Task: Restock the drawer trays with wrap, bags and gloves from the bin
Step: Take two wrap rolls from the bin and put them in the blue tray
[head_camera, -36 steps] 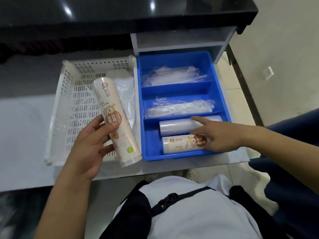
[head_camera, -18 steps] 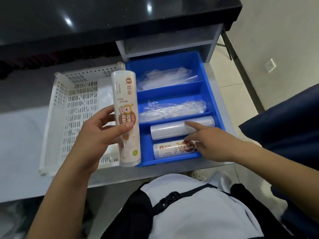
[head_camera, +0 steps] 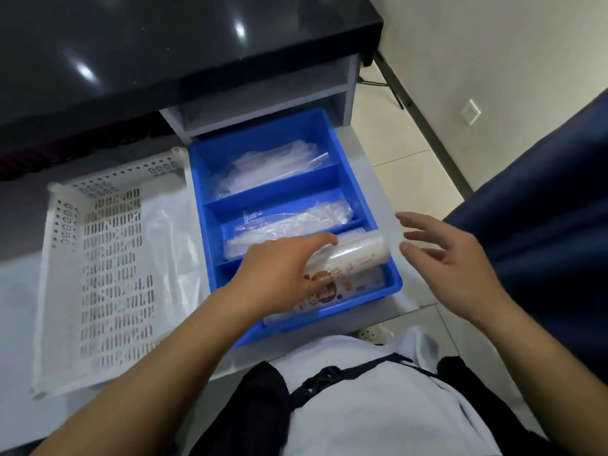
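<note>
From the head camera we see the left hand [head_camera: 283, 274] reaching forward and rightward over the near end of the blue tray [head_camera: 332, 133], with the forearm slanting up from the lower left. Its fingers curl over the top of a roll of wrap [head_camera: 357, 255] and the thumb sits against the near side, so the hand is clamped on the roll. The right hand [head_camera: 457, 258] hovers just beside the tray's right wall without touching it. Its palm is turned toward the tray, its fingers are straight and spread, and it holds nothing.

The roll lies nearly level over the tray's nearest compartment. Its long axis runs from lower left to upper right, and its round end points toward the right hand. A second roll [head_camera: 365, 284] lies in that compartment just under it, on much the same line.

We make out a round brown patch with pale characters on the label below the left hand's fingers, too blurred for us to read. The clear packet [head_camera: 296, 222] in the middle compartment carries a small dark mark that we cannot read either. Clear bags [head_camera: 269, 166] lie in the far compartment. The white bin [head_camera: 98, 258] stands on the desk [head_camera: 19, 291] just left of the tray.
</note>
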